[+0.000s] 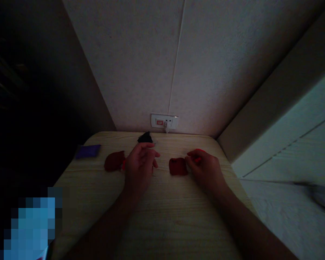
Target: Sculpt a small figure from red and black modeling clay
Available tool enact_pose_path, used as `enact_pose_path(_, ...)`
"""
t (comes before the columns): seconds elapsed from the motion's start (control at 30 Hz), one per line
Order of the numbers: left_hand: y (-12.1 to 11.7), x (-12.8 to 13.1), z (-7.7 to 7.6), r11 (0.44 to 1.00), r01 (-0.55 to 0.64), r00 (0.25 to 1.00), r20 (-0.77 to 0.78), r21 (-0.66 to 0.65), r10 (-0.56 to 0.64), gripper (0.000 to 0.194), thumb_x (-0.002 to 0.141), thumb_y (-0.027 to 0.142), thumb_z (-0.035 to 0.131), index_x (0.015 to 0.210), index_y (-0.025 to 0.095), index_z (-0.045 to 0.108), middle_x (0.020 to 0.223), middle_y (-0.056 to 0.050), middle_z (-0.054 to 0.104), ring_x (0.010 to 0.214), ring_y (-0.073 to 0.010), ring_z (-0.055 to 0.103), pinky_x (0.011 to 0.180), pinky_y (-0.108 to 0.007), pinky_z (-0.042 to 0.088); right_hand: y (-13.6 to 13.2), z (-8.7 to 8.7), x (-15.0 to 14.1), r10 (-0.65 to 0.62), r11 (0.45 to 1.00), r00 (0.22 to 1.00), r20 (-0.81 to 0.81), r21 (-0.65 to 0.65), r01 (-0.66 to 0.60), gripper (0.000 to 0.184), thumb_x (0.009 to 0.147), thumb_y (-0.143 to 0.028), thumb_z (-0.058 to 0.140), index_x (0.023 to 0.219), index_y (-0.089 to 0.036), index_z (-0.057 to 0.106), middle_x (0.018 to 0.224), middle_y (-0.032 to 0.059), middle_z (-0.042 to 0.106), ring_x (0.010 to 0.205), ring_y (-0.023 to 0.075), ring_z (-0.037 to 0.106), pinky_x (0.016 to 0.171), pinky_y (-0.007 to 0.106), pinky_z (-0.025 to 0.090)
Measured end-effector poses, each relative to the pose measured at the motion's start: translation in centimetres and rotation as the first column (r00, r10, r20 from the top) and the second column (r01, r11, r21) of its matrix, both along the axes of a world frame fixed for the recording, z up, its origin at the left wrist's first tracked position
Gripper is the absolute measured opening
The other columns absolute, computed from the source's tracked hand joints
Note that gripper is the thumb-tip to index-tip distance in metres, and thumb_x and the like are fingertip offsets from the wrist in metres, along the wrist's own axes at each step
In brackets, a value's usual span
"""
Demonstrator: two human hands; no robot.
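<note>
My left hand [141, 164] hovers over the wooden tabletop with loosely bent fingers apart and nothing visible in them. Beside its wrist side lies a dark red cloth-like piece [114, 161] with a bright red bit [123, 165] at its edge, partly covered by the hand. My right hand [206, 168] is closed, thumb and forefinger close together, around a bright red piece [198, 159] whose kind I cannot make out. Its fingertips are at the right edge of a second dark red, squarish cloth-like piece [178, 167] lying flat; whether they grip it is unclear.
A small black crumpled thing [145, 137] lies near the back edge of the table [157, 216]. At the left edge is a purple packet [88, 151]. A wall socket [164, 122] with a plug is behind the table. A pixelated blue area fills the lower left.
</note>
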State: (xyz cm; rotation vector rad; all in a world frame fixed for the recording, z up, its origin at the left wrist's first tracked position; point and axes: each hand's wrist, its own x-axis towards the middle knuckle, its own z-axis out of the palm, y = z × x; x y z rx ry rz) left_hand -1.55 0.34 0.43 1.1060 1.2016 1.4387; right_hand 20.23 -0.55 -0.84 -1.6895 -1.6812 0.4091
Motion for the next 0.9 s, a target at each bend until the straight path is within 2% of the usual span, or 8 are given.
enact_pose_path(0.13,1.4,-1.8,0.9,0.982,-0.179,0.980,-0.076,0.063,0.183,0.017,0.086,0.030,0.066,0.099,0.020,0.065,0.080,-0.001,0.069,0.064,-0.0132,0.061,0.056,-0.023,0.046,0.0,-0.2,-0.1,0.013,0.999,0.998,-0.058,0.052,-0.010,0.023,0.091,-0.035,0.061,0.091,-0.018,0.077,0.081,0.0078,0.078,0.067,0.0213,0.069,0.065,0.033,0.050)
enact_pose_path(0.27,3.5,-3.5,1.3,0.975,-0.214,0.855,-0.471,0.063,0.218,0.018,0.086,0.024,0.064,0.102,0.017,0.070,0.099,-0.009,0.074,0.090,-0.0230,0.068,0.080,-0.034,0.052,-0.1,-0.5,-0.4,0.038,0.993,0.994,-0.104,0.116,-0.026,0.023,0.093,-0.034,0.060,0.091,-0.018,0.076,0.082,0.0075,0.078,0.065,0.0204,0.068,0.063,0.033,0.050)
enact_pose_path(0.33,4.5,-3.8,1.2,0.982,-0.161,0.717,-0.673,0.093,0.182,0.024,0.088,0.022,0.062,0.109,0.016,0.071,0.113,-0.014,0.073,0.099,-0.0279,0.068,0.091,-0.041,0.052,-0.1,-0.5,-0.5,0.055,0.991,0.993,-0.108,0.126,-0.041,0.021,0.093,-0.033,0.060,0.089,-0.019,0.076,0.080,0.0070,0.078,0.064,0.0202,0.068,0.063,0.033,0.050)
enact_pose_path(0.4,5.4,-3.7,0.9,0.989,-0.057,0.505,-0.851,0.137,0.146,0.030,0.089,0.021,0.063,0.117,0.015,0.072,0.124,-0.018,0.069,0.115,-0.0347,0.063,0.101,-0.048,0.048,0.0,-0.5,-0.6,0.068,0.990,0.991,-0.111,0.129,-0.054,0.020,0.092,-0.031,0.060,0.088,-0.019,0.075,0.079,0.0065,0.078,0.065,0.0201,0.068,0.063,0.032,0.051)
enact_pose_path(0.47,6.1,-3.6,0.5,0.992,0.051,0.301,-0.949,0.113,0.093,0.034,0.090,0.020,0.063,0.123,0.017,0.072,0.128,-0.019,0.069,0.121,-0.0391,0.060,0.104,-0.052,0.045,0.0,-0.6,-0.7,0.080,0.990,0.989,-0.121,0.124,-0.065,0.020,0.092,-0.030,0.060,0.089,-0.019,0.076,0.079,0.0065,0.077,0.066,0.0201,0.069,0.064,0.032,0.051)
enact_pose_path(0.5,6.5,-3.6,0.3,0.992,0.089,0.239,-0.969,0.092,0.069,0.035,0.090,0.020,0.063,0.124,0.018,0.072,0.128,-0.019,0.069,0.121,-0.0397,0.059,0.104,-0.053,0.045,0.0,-0.6,-0.8,0.084,0.991,0.989,-0.125,0.119,-0.069,0.020,0.092,-0.030,0.059,0.089,-0.019,0.076,0.080,0.0066,0.078,0.066,0.0200,0.069,0.064,0.032,0.052)
enact_pose_path(0.67,7.5,-4.0,0.3,0.985,0.152,0.207,-0.977,0.081,0.048,0.028,0.091,0.019,0.062,0.116,0.017,0.074,0.123,-0.020,0.071,0.119,-0.0381,0.061,0.107,-0.050,0.043,0.1,-0.9,-0.9,0.088,0.992,0.987,-0.131,0.098,-0.075,0.019,0.092,-0.029,0.060,0.091,-0.019,0.077,0.082,0.0067,0.078,0.066,0.0196,0.070,0.063,0.031,0.053)
enact_pose_path(0.9,7.0,-4.9,1.2,0.977,0.214,0.263,-0.964,0.014,-0.044,0.020,0.090,0.021,0.061,0.106,0.017,0.072,0.108,-0.017,0.076,0.105,-0.0333,0.069,0.097,-0.043,0.049,0.1,-0.8,-0.9,0.079,0.994,0.985,-0.151,0.090,-0.066,0.020,0.092,-0.030,0.060,0.092,-0.019,0.077,0.082,0.0064,0.078,0.065,0.0193,0.068,0.063,0.030,0.052)
